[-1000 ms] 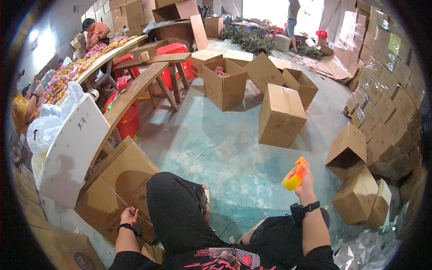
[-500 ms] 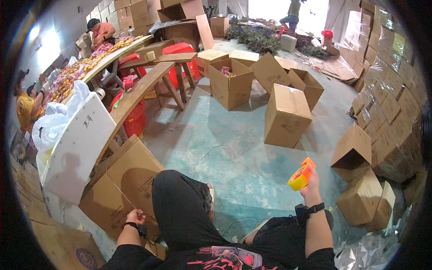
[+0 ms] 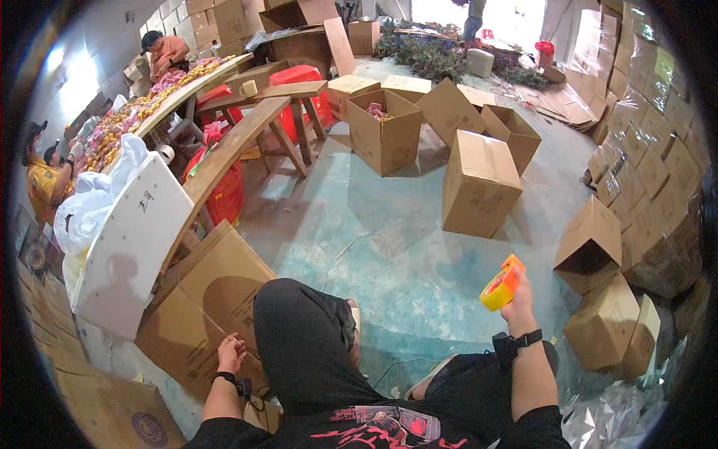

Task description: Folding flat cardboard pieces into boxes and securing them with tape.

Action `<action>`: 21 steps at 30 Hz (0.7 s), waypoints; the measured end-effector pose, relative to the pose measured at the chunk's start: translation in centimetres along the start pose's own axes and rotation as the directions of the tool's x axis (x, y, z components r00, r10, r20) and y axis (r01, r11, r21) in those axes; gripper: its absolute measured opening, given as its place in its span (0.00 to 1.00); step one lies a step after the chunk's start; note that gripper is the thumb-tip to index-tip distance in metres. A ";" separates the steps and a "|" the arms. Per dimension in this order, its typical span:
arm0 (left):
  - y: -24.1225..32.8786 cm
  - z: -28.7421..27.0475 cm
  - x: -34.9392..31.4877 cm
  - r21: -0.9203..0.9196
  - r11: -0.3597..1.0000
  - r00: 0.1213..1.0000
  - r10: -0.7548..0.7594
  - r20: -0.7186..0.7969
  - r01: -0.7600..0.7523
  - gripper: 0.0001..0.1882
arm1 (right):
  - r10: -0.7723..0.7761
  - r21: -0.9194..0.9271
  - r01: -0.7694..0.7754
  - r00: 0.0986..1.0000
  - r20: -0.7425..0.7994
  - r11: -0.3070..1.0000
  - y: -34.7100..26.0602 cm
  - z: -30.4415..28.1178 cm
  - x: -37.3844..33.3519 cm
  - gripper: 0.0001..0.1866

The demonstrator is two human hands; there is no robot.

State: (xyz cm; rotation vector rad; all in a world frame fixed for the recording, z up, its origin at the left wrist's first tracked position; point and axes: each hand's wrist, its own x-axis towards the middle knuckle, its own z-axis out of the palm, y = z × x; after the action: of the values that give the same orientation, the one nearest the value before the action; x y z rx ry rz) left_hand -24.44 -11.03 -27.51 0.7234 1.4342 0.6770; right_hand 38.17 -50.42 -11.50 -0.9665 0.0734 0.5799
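Tape dispenser [image 3: 508, 283], gripped by right hand [image 3: 518, 304], slants up-right; left hand [image 3: 231, 355] pinches cord [image 3: 214, 322] running up-left.

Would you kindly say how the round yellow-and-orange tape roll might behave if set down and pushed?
Being round, the tape roll may roll if stood on edge. The right hand holds it alone, so it's probably light.

Compared with one second ago, the left hand [image 3: 232, 353] has come a little closer to the bent left knee [image 3: 293, 322]. Far ahead of the right hand [image 3: 516, 299], the standing person [image 3: 473, 28] has moved from the right side of the pale tub [image 3: 479, 63] toward its left. Far to the left of the left hand, more of the person in yellow [image 3: 48, 181] is now seen.
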 end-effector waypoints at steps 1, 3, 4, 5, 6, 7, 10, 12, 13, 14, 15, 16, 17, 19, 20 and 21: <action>1.0 0.4 -0.5 0.022 0.997 0.996 0.079 -0.043 -0.078 0.12 | 0.000 -0.001 0.000 1.000 -0.003 1.000 0.0 -0.1 0.1 0.13; 2.3 0.0 -0.3 -0.097 0.978 0.980 0.175 -0.096 -0.184 0.13 | 0.000 0.002 0.000 0.998 -0.056 1.000 0.2 0.0 0.4 0.13; 2.5 -0.5 0.0 -0.096 0.977 0.979 0.178 -0.101 -0.188 0.13 | 0.005 0.005 -0.004 0.999 -0.053 1.000 0.2 0.1 0.4 0.13; 3.4 -0.1 -0.2 -0.172 0.974 0.981 0.125 -0.148 -0.150 0.15 | -0.002 0.004 0.002 1.000 0.008 1.000 0.1 0.1 0.1 0.13; 4.3 0.3 -0.4 -0.249 0.962 0.979 0.067 -0.190 -0.114 0.18 | -0.008 0.003 0.008 0.998 0.068 1.000 0.1 0.1 -0.1 0.13; 4.5 0.8 -0.9 -0.231 0.972 0.986 0.015 -0.167 -0.054 0.23 | -0.007 0.002 0.007 0.998 0.063 1.000 0.0 0.0 -0.1 0.13; 3.4 -0.9 1.3 -0.225 0.969 0.989 0.079 -0.127 -0.107 0.29 | -0.011 -0.017 0.012 0.999 0.051 1.000 0.0 0.2 -0.1 0.13; 3.1 -1.0 1.8 -0.200 0.977 0.989 0.050 -0.140 -0.078 0.29 | -0.015 -0.016 0.015 1.000 0.016 1.000 0.0 0.2 -0.1 0.13; 3.1 -0.9 1.9 -0.177 0.983 0.987 0.022 -0.156 -0.050 0.30 | -0.015 -0.017 0.015 1.000 0.016 1.000 0.0 0.2 0.0 0.13; 3.2 -0.8 1.9 -0.178 0.983 0.987 0.021 -0.157 -0.049 0.30 | -0.011 -0.011 0.011 1.000 0.013 1.000 0.1 0.2 0.0 0.13; 3.4 -0.7 2.0 -0.128 0.992 0.982 -0.002 -0.190 -0.023 0.31 | -0.007 -0.004 0.007 1.000 0.011 1.000 0.1 0.2 0.1 0.13; 3.6 -0.6 2.1 -0.078 0.997 0.974 -0.022 -0.225 0.005 0.31 | -0.005 -0.006 0.005 1.000 0.011 1.000 0.1 0.2 0.1 0.13; 3.8 -0.3 2.1 -0.078 0.997 0.974 -0.025 -0.224 0.008 0.31 | -0.005 -0.002 0.005 1.000 0.000 1.000 0.1 0.1 0.1 0.13; 4.0 0.0 1.9 -0.034 0.996 0.966 -0.089 -0.241 0.084 0.34 | -0.001 0.004 0.001 1.000 -0.010 1.000 0.0 0.1 0.1 0.13; 4.1 0.2 1.8 -0.034 0.996 0.966 -0.090 -0.242 0.084 0.34 | 0.003 0.006 -0.003 1.000 -0.008 1.000 -0.1 0.1 0.1 0.12; 4.1 0.0 2.0 -0.017 0.996 0.966 -0.090 -0.241 0.088 0.34 | 0.009 0.009 -0.009 1.000 -0.005 1.000 -0.1 0.2 0.0 0.12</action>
State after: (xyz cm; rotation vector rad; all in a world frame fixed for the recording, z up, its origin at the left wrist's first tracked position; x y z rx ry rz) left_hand -24.32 -6.94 -25.55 0.5822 1.6764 0.7172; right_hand 38.21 -50.35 -11.30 -0.9595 0.0847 0.5852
